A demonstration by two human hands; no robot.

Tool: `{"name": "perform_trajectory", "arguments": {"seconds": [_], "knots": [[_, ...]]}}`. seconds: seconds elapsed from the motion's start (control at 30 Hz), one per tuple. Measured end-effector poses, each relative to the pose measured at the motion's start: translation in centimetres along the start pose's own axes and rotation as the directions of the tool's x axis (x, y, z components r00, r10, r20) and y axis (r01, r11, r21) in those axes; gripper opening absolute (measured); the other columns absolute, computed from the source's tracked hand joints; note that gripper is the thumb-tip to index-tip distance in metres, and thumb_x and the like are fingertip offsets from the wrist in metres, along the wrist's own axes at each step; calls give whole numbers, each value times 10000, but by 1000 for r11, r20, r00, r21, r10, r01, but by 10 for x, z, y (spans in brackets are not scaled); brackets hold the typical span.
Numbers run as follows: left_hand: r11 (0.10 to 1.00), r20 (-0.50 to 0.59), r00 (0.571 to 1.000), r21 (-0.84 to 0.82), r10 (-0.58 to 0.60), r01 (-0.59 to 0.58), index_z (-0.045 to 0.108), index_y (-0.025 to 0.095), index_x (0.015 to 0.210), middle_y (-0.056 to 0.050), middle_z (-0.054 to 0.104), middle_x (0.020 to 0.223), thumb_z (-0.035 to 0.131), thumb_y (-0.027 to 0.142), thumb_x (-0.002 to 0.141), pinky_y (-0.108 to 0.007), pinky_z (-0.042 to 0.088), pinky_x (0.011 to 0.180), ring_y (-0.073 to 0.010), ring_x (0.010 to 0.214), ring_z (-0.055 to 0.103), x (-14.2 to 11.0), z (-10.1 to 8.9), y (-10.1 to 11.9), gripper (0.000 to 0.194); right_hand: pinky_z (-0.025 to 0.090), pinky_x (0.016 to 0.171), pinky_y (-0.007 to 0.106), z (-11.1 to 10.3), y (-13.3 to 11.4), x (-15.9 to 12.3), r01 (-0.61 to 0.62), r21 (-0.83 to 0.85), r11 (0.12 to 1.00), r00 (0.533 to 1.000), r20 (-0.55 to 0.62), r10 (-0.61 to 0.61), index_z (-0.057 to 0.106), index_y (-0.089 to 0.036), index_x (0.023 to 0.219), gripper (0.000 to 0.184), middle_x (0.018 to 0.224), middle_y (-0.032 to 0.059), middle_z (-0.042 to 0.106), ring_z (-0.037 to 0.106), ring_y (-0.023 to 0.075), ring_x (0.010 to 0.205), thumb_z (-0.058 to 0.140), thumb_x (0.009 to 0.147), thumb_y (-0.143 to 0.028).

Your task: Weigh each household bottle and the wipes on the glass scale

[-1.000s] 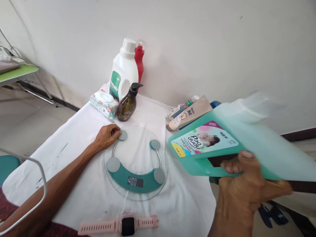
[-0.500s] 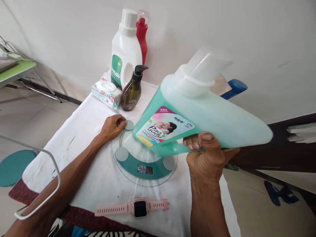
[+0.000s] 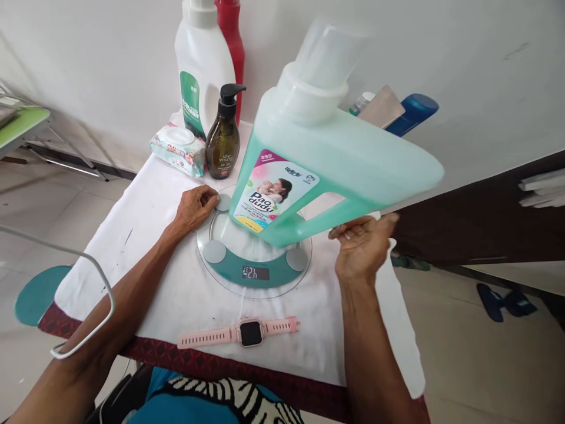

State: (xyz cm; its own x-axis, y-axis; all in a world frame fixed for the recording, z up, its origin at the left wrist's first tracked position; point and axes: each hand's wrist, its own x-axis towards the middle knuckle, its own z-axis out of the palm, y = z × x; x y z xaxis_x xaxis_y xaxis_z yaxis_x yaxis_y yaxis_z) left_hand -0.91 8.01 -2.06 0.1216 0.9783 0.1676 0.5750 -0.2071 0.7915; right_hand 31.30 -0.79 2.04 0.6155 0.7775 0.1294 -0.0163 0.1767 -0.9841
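A large detergent bottle with green liquid and a clear cap rests upright on a round glass bathroom scale. The scale's display shows blurred digits. My right hand is beside the bottle's lower right side, fingers loosely spread and no longer wrapped round its handle. At the scale's far left edge, my left hand has thumb and fingers closed on the rim by a grey pad. In front of the scale a pink smartwatch lies flat on the white cloth.
Behind the scale stand a dark pump bottle, a wipes pack, a white jug and a red bottle. A blue-capped item shows behind the detergent. A white cable crosses over my left forearm.
The detergent bottle has come down onto the scale and my right hand has loosened from its handle. The display digits have changed. My left hand stays at the scale's rim.
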Motion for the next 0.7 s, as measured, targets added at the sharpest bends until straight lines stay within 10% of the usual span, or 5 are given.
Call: {"name": "perform_trajectory", "arguments": {"seconds": [0.2, 0.7], "knots": [[1000, -8, 1000, 2, -6, 6, 748, 151, 904, -10, 669, 729, 617, 417, 853, -296, 451, 676, -154, 675, 569, 0, -1, 1, 301, 403, 451, 245, -8, 51, -7, -80, -59, 995, 995, -65, 76, 574, -206, 639, 683, 520, -14, 529, 497, 111, 453, 565, 817, -866], [1000, 3, 1000, 2, -9, 9, 738, 152, 896, -17, 675, 738, 620, 428, 851, -296, 446, 672, -156, 677, 568, 1, -1, 2, 303, 389, 460, 254, -9, 53, -7, -22, -91, 996, 1000, -12, 21, 603, -197, 619, 643, 518, -9, 544, 497, 110, 450, 577, 877, -785]]}}
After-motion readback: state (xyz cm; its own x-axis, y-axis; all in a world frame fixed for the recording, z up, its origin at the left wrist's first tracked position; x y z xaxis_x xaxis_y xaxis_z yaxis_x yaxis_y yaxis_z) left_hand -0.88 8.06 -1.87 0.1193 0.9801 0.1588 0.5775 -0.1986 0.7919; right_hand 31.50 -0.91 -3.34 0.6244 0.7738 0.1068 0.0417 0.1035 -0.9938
